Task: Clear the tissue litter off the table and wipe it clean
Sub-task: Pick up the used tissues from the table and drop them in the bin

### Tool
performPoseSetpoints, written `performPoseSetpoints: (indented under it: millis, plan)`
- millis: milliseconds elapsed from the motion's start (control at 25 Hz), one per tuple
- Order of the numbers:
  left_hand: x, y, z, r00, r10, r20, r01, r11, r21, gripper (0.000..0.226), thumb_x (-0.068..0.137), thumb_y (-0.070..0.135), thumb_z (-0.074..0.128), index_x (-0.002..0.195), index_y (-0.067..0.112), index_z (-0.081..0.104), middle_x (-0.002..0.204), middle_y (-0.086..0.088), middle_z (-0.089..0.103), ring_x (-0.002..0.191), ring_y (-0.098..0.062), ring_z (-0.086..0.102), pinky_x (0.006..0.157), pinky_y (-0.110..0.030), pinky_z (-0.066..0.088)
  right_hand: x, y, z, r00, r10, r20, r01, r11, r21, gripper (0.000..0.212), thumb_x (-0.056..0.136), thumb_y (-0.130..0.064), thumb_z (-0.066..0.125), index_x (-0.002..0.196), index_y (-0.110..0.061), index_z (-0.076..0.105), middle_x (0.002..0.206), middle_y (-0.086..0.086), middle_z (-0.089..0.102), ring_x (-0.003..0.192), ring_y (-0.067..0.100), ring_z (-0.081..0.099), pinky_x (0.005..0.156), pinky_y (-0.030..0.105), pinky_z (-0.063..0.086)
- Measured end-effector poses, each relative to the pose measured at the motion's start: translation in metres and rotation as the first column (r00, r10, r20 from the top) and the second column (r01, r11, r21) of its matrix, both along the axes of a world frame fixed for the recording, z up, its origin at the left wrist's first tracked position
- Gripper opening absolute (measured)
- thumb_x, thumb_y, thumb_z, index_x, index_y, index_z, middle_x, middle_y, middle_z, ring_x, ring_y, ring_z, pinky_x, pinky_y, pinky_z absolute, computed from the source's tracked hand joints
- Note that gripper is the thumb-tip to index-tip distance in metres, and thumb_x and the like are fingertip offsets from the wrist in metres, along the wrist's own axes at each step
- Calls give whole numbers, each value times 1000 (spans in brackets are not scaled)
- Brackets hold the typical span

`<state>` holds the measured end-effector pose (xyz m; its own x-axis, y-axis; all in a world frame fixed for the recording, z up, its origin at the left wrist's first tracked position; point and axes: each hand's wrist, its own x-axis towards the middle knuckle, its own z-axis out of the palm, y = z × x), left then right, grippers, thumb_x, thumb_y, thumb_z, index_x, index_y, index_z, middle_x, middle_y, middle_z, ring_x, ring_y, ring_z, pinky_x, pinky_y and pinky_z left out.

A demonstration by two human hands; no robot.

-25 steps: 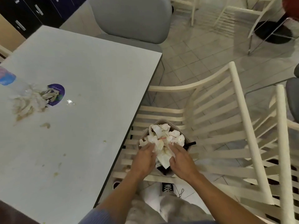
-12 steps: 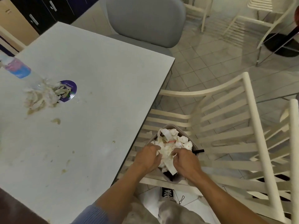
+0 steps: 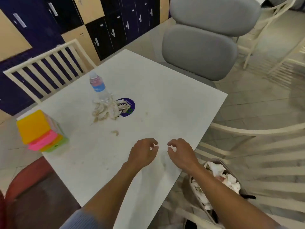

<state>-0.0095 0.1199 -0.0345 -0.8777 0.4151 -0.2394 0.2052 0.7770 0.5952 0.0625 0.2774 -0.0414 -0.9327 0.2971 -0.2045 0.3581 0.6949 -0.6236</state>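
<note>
**Hands empty over table, soggy tissue pile still to clear**

Both hands hover side by side above the near-right part of the white square table (image 3: 165, 90), holding nothing. Left hand (image 3: 142, 154) loosely curled, fingers bent, not pinching; right hand (image 3: 180, 152) same, half-spread claw. Remaining litter: wet crumpled off-white tissue clump (image 3: 105, 109) near table centre, touching the base of the clear plastic water bottle with blue label (image 3: 99, 87) and overlapping the round purple sticker (image 3: 126, 107). One small tissue scrap (image 3: 115, 133) lies between clump and hands. Brownish smears dot the surface. Grey bin full of white tissues (image 3: 217, 179) sits off the right edge, on the slatted chair. Stack of yellow, pink and green sponge cloths (image 3: 40, 131) at the left edge.

Risks: grabbing the clump likely knocks the bottle over since they touch; soggy tissue may tear and leave bits; bin looks heaped, so more could spill to the floor; wiping before pickup would spread the smears
</note>
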Motion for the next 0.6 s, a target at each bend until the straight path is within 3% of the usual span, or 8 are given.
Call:
performPoseSetpoints:
  millis: [320,600]
  plan:
    - [-79,-111,12,975,221,16,-221,975,-4,18,89,35,59,103,31,70,93,12,68,90,-11,64,84,-31,52,-110,-89,-6,985,175,4,-174,984,-37,27,93,-27,52,120,-22,59,114,3,59,104,16,57,84,20,40]
    - [-136,-162,10,940,336,66,-340,936,87,17,89,31,62,103,27,71,90,11,67,85,-9,64,84,-29,52,-200,-136,-23,961,274,21,-274,962,-2,50,95,-24,49,144,-27,38,134,11,46,122,26,49,97,31,40]
